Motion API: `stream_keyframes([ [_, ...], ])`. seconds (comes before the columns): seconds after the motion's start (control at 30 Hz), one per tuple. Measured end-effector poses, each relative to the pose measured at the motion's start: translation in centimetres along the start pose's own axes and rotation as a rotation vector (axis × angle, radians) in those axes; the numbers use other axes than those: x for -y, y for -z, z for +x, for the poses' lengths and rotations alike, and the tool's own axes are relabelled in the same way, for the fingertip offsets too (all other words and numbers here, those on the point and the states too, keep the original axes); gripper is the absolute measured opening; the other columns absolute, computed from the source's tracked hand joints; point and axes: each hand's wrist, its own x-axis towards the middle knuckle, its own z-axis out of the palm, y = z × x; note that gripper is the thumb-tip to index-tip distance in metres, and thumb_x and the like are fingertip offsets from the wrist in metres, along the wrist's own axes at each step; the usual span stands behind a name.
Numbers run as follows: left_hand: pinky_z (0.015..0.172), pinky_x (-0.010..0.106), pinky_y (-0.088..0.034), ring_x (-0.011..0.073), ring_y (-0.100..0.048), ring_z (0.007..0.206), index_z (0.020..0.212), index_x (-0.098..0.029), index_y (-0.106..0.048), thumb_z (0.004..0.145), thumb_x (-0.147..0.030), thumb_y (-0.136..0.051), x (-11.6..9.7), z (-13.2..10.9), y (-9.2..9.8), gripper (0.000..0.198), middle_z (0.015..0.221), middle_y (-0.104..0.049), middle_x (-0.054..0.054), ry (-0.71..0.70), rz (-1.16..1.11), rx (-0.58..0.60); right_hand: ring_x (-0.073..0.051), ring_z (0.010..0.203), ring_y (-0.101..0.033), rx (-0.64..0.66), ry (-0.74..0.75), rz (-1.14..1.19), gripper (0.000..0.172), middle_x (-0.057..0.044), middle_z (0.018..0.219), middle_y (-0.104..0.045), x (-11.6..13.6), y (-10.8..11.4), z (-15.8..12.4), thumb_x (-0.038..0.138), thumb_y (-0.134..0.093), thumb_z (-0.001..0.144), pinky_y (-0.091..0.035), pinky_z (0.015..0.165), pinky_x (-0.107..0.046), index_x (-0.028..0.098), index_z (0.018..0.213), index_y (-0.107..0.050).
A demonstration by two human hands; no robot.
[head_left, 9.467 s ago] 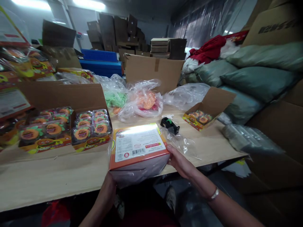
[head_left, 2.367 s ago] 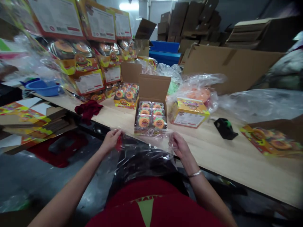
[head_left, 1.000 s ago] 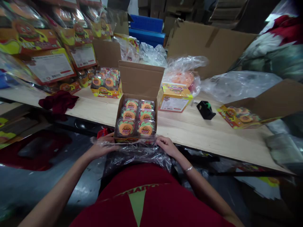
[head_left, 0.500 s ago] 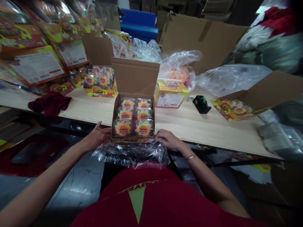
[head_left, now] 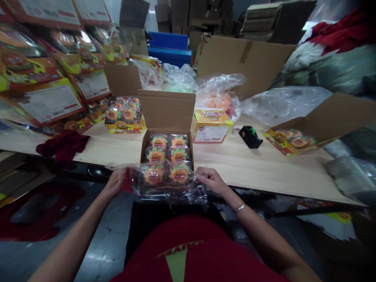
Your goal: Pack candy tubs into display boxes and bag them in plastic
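Observation:
In front of me an open cardboard display box (head_left: 168, 111) stands with its lid raised. Several clear plastic tubs (head_left: 154, 174) with orange burger labels fill it in two columns. A clear plastic bag (head_left: 173, 194) covers the box's near end and hangs over the table edge. My left hand (head_left: 116, 181) is closed on the bag's left side; something red shows through the film by its fingers. My right hand (head_left: 211, 179) pinches the bag's right side beside the box's near corner.
A filled burger box (head_left: 125, 127) and stacked wrapped boxes (head_left: 53, 102) stand left, near a dark red cloth (head_left: 63, 145). To the right are a closed yellow box (head_left: 212, 126), a black tape dispenser (head_left: 250, 137) and another open box (head_left: 289, 141).
Both hands have closed on the plastic bag and raised its edge over the box's near end. Earlier it hung below the box front. The camera view has tilted up slightly.

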Motion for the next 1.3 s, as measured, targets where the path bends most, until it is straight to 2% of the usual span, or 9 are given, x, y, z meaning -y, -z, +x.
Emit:
stream_keyframes([
  [0.2,0.054,0.027,-0.038,0.0146,-0.046,0.05,0.059,-0.021,-0.052,0.095,-0.057,-0.039,-2.6,3.6,-2.5,0.053,0.052,-0.05,0.001,-0.003,-0.189,-0.348,-0.01,0.054,-0.044,-0.432,-0.176,0.301,0.046,0.003,0.062,-0.054,-1.7,-1.5,4.3,0.06,-0.076,0.07,-0.035,0.054,-0.024,0.018,0.07,-0.058],
  [0.33,0.047,0.026,-0.028,0.012,-0.035,0.045,0.06,-0.02,-0.052,0.091,-0.051,-0.05,-3.7,7.1,-3.4,0.044,0.047,-0.042,-0.002,0.075,-0.369,-0.344,-0.008,0.052,-0.04,-0.443,-0.205,0.378,0.048,0.005,0.058,-0.049,-1.8,-0.9,7.2,0.058,-0.081,0.062,-0.031,0.051,-0.022,0.018,0.066,-0.055],
  [0.5,0.048,0.023,-0.028,0.0091,-0.033,0.049,0.057,-0.018,-0.046,0.074,-0.052,-0.069,-5.4,9.5,-2.7,0.043,0.053,-0.039,-0.004,-0.003,-0.495,-0.25,-0.007,0.05,-0.038,-0.483,-0.089,0.449,0.044,0.006,0.06,-0.049,-0.1,0.5,11.1,0.05,-0.084,0.057,-0.029,0.048,-0.021,0.018,0.069,-0.057],
  [0.6,0.055,0.023,-0.035,0.0097,-0.042,0.056,0.06,-0.016,-0.052,0.068,-0.051,-0.074,-6.5,9.6,-1.8,0.042,0.058,-0.047,-0.002,-0.049,-0.507,-0.208,-0.007,0.051,-0.038,-0.479,-0.027,0.424,0.042,0.006,0.06,-0.05,1.2,0.9,12.9,0.048,-0.083,0.057,-0.029,0.048,-0.021,0.018,0.069,-0.056],
  [0.8,0.049,0.022,-0.031,0.0095,-0.041,0.051,0.083,-0.014,-0.07,0.068,-0.05,-0.077,-8.3,8.9,-0.9,0.039,0.058,-0.052,-0.002,-0.049,-0.406,-0.099,-0.008,0.051,-0.039,-0.485,0.067,0.397,0.04,0.007,0.063,-0.049,3.3,1.5,14.6,0.046,-0.079,0.064,-0.03,0.047,-0.021,0.02,0.087,-0.058],
  [0.97,0.062,0.027,-0.042,0.0159,-0.055,0.064,0.072,-0.015,-0.068,0.067,-0.046,-0.078,-9.7,8.5,-0.9,0.033,0.069,-0.064,0.003,-0.116,-0.194,0.073,-0.008,0.048,-0.036,-0.426,0.106,0.232,0.035,0.006,0.06,-0.048,4.5,2.4,14.7,0.047,-0.076,0.069,-0.026,0.044,-0.021,0.019,0.083,-0.06],
  [1.07,0.059,0.027,-0.041,0.0146,-0.05,0.06,0.068,-0.018,-0.06,0.081,-0.05,-0.062,-10.0,9.0,-1.4,0.035,0.061,-0.055,-0.001,-0.2,-0.112,-0.003,-0.009,0.049,-0.038,-0.42,0.125,0.116,0.037,0.004,0.059,-0.05,4.1,3.2,14.8,0.05,-0.075,0.071,-0.027,0.045,-0.022,0.018,0.083,-0.061],
  [1.2,0.056,0.027,-0.038,0.0147,-0.046,0.057,0.066,-0.021,-0.049,0.087,-0.048,-0.051,-9.7,10.3,-2.7,0.035,0.06,-0.048,-0.002,-0.246,-0.013,-0.202,-0.014,0.051,-0.044,-0.609,0.138,-0.005,0.045,0.004,0.058,-0.049,2.4,4.1,16.5,0.055,-0.073,0.072,-0.034,0.049,-0.025,0.017,0.095,-0.062],
  [1.3,0.059,0.028,-0.041,0.0159,-0.049,0.06,0.072,-0.021,-0.054,0.09,-0.044,-0.05,-9.0,10.6,-3.3,0.029,0.064,-0.052,-0.001,-0.27,0.019,-0.242,-0.021,0.075,-0.06,-0.715,0.203,-0.01,0.057,-0.006,0.084,-0.066,2.1,4.0,18.5,0.057,-0.07,0.074,-0.047,0.064,-0.031,0.016,0.113,-0.06],
])
